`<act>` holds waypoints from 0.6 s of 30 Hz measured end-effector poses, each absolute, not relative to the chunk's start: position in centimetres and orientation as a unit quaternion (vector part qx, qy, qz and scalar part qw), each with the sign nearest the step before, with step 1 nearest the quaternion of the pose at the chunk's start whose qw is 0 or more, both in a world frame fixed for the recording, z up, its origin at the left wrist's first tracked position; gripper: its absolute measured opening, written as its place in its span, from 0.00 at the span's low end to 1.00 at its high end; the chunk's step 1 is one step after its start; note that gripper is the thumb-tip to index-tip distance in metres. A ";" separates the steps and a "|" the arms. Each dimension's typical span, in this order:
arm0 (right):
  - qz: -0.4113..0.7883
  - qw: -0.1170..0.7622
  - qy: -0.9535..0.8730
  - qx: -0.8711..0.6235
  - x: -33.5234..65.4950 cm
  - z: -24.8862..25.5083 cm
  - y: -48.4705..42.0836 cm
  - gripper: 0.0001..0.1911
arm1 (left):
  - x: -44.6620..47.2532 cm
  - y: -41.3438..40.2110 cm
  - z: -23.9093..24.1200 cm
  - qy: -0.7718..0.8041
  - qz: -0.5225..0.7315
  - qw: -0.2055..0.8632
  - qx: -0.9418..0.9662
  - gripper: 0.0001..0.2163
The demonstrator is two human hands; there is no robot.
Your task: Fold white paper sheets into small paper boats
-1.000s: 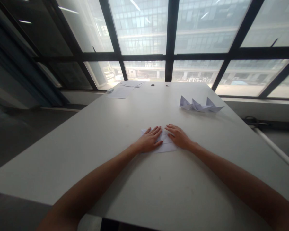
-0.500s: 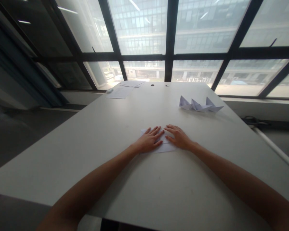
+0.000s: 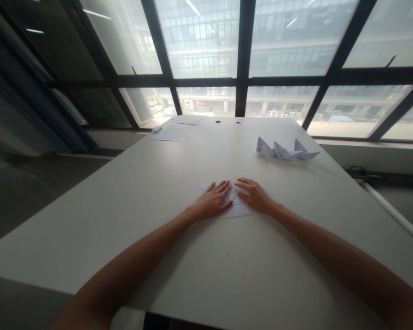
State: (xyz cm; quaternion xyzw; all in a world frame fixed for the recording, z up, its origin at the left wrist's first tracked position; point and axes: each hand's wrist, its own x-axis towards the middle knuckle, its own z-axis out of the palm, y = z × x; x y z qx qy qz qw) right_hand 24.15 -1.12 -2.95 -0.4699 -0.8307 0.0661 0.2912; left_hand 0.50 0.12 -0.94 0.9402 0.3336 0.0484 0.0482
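Head view: left hand [image 3: 213, 201] and right hand [image 3: 256, 197] lie flat, fingers slightly spread, pressing the folded paper [image 3: 237, 210] onto the table [image 3: 227, 275] centre. Judged step: flattening a crease. A further fold calls for one hand anchoring the paper. Paper boats [image 3: 285, 151] sit well apart.

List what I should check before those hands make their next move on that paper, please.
1. Both hands on the paper: ok. The left hand and right hand lie flat on the white folded paper, fingers spread.
2. Paper flat on the table: ok where it shows; the part under the hands is hidden.
3. Crease between the fingertips sharp: cannot tell, too small.
4. Room around the paper: ok, bare table nearby.
5. Folded paper shapes out of the way: ok, far off to the right.
6. Loose sheets out of the way: ok, near the far edge.
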 end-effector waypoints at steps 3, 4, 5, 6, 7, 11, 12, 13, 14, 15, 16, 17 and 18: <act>0.065 0.303 -0.841 -0.443 24.2 -2.8 -1.2 0.17 | 0.5 0.1 -0.9 0.336 0.050 0.047 0.939 0.33; 0.068 0.301 -0.848 -0.430 24.2 -2.8 -1.2 0.16 | 0.5 0.0 -0.9 0.336 0.050 0.046 0.939 0.33; 0.072 0.297 -0.856 -0.418 24.2 -2.7 -1.2 0.15 | 0.5 0.0 -0.9 0.337 0.050 0.046 0.939 0.33; 0.076 0.291 -0.862 -0.407 24.2 -2.7 -1.2 0.15 | 0.5 0.0 -0.9 0.337 0.050 0.045 0.939 0.33; 0.080 0.287 -0.867 -0.400 24.3 -2.7 -1.2 0.15 | 0.5 0.0 -0.9 0.337 0.050 0.045 0.939 0.33; 0.089 0.281 -0.870 -0.395 24.3 -2.7 -1.1 0.17 | 0.6 0.0 -0.9 0.337 0.050 0.044 0.939 0.33; 0.090 0.278 -0.872 -0.393 24.3 -2.7 -1.1 0.17 | 0.6 0.1 -0.9 0.337 0.050 0.043 0.939 0.33; 0.089 0.276 -0.873 -0.391 24.2 -2.7 -1.1 0.18 | 0.6 0.1 -1.0 0.338 0.050 0.041 0.939 0.33; 0.089 0.272 -0.875 -0.390 24.2 -2.6 -1.1 0.19 | 0.6 0.1 -1.0 0.339 0.052 0.038 0.939 0.33; 0.088 0.269 -0.876 -0.390 24.2 -2.6 -1.1 0.19 | 0.6 0.1 -1.0 0.341 0.053 0.034 0.938 0.33; 0.087 0.266 -0.876 -0.392 24.2 -2.6 -1.1 0.19 | 0.6 0.1 -1.0 0.345 0.054 0.031 0.937 0.33; 0.086 0.264 -0.876 -0.394 24.2 -2.6 -1.1 0.19 | 0.6 0.1 -1.0 0.350 0.054 0.028 0.935 0.33; 0.086 0.262 -0.876 -0.396 24.2 -2.6 -1.1 0.19 | 0.6 0.1 -1.0 0.357 0.052 0.027 0.932 0.33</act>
